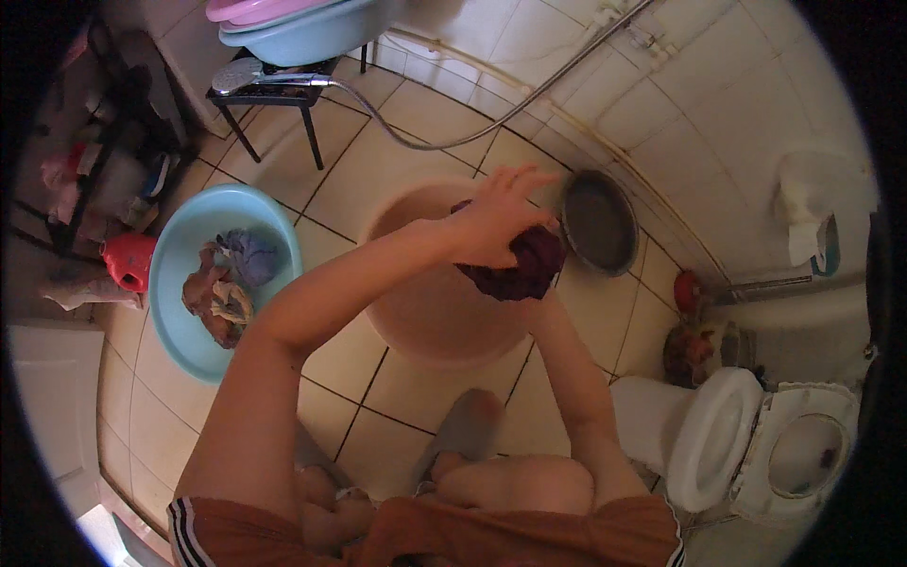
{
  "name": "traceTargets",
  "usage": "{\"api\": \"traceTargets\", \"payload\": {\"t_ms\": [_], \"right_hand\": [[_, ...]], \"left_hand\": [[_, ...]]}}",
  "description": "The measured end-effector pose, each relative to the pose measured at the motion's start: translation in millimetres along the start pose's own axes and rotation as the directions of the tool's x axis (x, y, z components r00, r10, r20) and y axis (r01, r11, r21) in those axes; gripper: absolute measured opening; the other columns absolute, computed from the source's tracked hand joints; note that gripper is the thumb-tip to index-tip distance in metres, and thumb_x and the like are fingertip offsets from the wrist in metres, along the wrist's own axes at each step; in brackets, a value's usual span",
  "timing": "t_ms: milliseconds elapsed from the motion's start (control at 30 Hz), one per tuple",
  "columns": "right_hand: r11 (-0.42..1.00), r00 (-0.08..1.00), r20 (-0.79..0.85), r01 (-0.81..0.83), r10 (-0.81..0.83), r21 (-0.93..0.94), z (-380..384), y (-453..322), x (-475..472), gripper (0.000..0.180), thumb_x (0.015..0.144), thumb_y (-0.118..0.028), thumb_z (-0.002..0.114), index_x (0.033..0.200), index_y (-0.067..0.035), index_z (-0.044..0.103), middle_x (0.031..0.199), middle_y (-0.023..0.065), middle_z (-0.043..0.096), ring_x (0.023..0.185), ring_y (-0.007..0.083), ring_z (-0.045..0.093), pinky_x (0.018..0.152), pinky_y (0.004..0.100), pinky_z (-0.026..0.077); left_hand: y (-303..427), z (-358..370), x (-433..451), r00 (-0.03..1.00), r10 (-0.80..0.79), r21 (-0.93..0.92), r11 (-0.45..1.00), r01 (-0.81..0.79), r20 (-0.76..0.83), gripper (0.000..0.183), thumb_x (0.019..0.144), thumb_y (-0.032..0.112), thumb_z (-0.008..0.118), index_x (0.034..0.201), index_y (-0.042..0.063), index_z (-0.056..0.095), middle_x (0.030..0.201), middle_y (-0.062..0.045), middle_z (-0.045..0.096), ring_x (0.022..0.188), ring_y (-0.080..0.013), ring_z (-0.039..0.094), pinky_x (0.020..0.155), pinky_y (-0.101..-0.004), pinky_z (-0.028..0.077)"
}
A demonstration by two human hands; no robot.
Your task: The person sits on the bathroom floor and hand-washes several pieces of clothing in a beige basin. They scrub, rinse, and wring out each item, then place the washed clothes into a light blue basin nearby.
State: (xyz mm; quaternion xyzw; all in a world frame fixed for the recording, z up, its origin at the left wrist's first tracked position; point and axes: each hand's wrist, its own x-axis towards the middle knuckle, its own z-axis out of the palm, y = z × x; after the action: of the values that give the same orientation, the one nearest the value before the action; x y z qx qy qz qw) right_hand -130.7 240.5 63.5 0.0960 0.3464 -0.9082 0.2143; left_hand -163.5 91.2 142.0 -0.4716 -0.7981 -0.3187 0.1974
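A dark purple cloth (528,266) is bunched up over the right part of a pinkish plastic basin (439,333) on the floor. My left hand (499,212) lies over the cloth from above, its fingers spread apart and pointing up and right; whether it grips any fabric is hard to tell. My right hand (553,237) is mostly hidden behind the cloth and holds it from below at the right. Left of the basin stands a light blue basin (166,305) with a blue-grey cloth (249,256) and brown and tan cloths (212,298) in it.
A black stool (312,113) bears a shower head (237,74) and stacked basins (297,42); the hose arcs right. A dark oval basin (601,223) leans near the wall. A red jug (129,262) stands at left, beside a shelf. A toilet (712,439) is at lower right.
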Motion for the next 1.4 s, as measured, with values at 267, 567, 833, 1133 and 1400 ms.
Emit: {"api": "traceTargets", "payload": {"t_ms": [267,567,833,1133,1400], "right_hand": [[0.999,0.991,0.129,-0.026,0.030,-0.034,-1.9,12.0,34.5,0.045,0.094,-0.044,0.045,0.121,-0.007,0.050,0.112,0.0104,0.057,0.100,0.0230,0.059,0.082,0.0384,0.051],[0.631,0.948,-0.204,-0.004,-0.245,-0.776,11.0,2.3,-5.0,0.055,0.096,-0.047,0.039,0.121,0.001,0.050,0.116,0.0165,0.056,0.105,0.0277,0.056,0.088,0.0389,0.047],[-0.379,0.874,-0.219,-0.397,-0.434,-0.836,-37.5,23.7,-25.7,0.074,0.087,-0.054,0.053,0.133,0.003,0.040,0.115,0.0235,0.056,0.099,0.0329,0.060,0.088,0.0372,0.046],[-0.677,0.973,-0.182,-0.229,-0.141,-0.699,-115.3,89.6,22.4,0.081,0.078,-0.039,0.066,0.143,-0.012,0.025,0.100,0.0242,0.061,0.095,0.0369,0.062,0.079,0.0466,0.052],[-0.707,0.971,-0.138,-0.235,-0.194,-0.667,-35.8,33.8,-10.4,0.078,0.075,-0.034,0.071,0.137,-0.002,0.035,0.129,0.0240,0.048,0.120,0.0359,0.046,0.100,0.0446,0.038]], "left_hand": [[25.7,-2.6,24.3,0.924,-0.129,-0.088,0.981,0.172,0.360,0.058,0.064,0.020,0.076,0.117,0.009,0.055,0.114,-0.014,0.060,0.102,-0.0313,0.058,0.088,-0.0395,0.046],[-73.0,58.3,-49.4,0.601,-0.794,-0.525,0.476,0.705,0.088,0.036,0.084,0.021,0.063,0.113,0.002,0.057,0.102,-0.018,0.065,0.094,-0.0333,0.062,0.083,-0.0395,0.048],[-71.9,87.7,-125.6,0.842,-0.539,-0.346,0.790,0.507,0.003,0.044,0.077,0.002,0.061,0.120,0.008,0.053,0.116,-0.015,0.055,0.112,-0.0319,0.050,0.094,-0.0419,0.041],[-83.6,120.3,-147.4,0.824,-0.476,0.304,0.870,0.388,0.309,0.040,0.088,0.013,0.043,0.127,0.016,0.051,0.123,-0.011,0.051,0.122,-0.0299,0.041,0.099,-0.0483,0.036],[-71.0,111.9,-137.7,0.698,-0.669,0.114,0.738,0.666,0.255,0.046,0.077,0.002,0.055,0.121,0.013,0.052,0.120,-0.014,0.051,0.116,-0.0328,0.045,0.096,-0.0466,0.038]]}}
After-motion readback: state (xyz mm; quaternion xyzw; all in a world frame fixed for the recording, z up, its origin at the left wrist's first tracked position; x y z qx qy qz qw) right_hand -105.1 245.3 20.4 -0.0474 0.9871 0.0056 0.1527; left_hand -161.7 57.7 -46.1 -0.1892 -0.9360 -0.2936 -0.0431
